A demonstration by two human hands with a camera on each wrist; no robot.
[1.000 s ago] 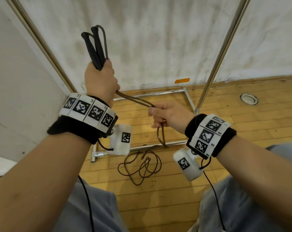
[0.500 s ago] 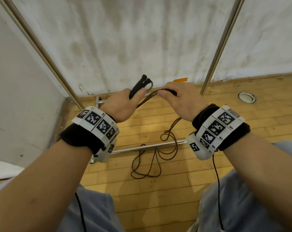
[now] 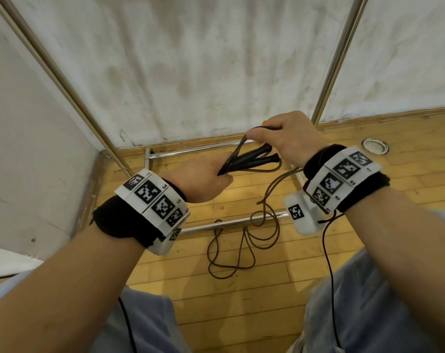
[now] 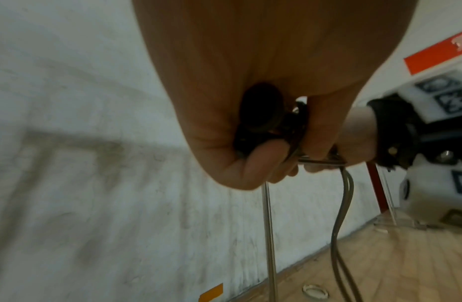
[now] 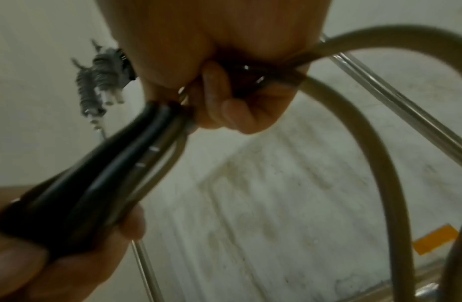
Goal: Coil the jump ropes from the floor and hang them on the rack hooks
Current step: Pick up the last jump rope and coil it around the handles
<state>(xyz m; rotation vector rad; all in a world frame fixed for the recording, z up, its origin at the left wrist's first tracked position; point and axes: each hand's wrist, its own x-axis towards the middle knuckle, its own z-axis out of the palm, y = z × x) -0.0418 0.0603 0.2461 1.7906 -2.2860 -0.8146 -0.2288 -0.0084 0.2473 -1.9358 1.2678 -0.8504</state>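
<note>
My left hand point(image 3: 203, 179) grips the two black handles point(image 3: 257, 157) of a brown jump rope together with a few rope strands; the handle ends point right. My right hand point(image 3: 284, 138) pinches a loop of the rope point(image 3: 244, 143) just above the handles. In the right wrist view the handles point(image 5: 77, 196) run down-left from my right fingers point(image 5: 224, 110) into my left hand. The rest of the rope point(image 3: 241, 240) hangs down and lies in loose loops on the wooden floor. In the left wrist view my left hand point(image 4: 253, 139) is curled round the dark handle ends.
A metal rack frame stands ahead: slanted poles point(image 3: 63, 82) point(image 3: 336, 59) and base bars point(image 3: 229, 224) on the floor against a white wall. A round floor fitting point(image 3: 374, 146) lies at right. My knees fill the bottom of the head view.
My left hand came down from head height and turned the handles to point right. My right hand rose and carried a rope loop over them. More rope has lifted off the floor.
</note>
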